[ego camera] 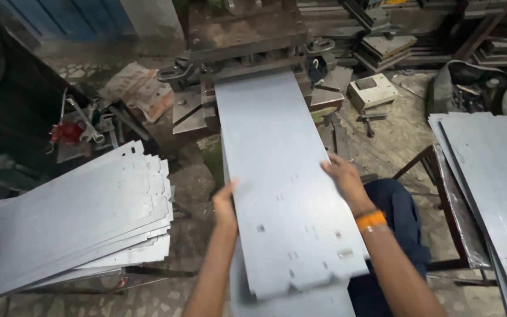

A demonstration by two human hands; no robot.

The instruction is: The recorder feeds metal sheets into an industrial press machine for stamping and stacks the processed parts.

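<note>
Keep your left hand (225, 202) and right hand (342, 179) clasped flat on the long edges of the metal sheet (277, 176), feeding it squarely into the press (247, 35).

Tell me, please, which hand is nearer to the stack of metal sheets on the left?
Left. The left hand grips the long sheet's left edge, beside the stack; the right hand rests on its far edge.
</note>
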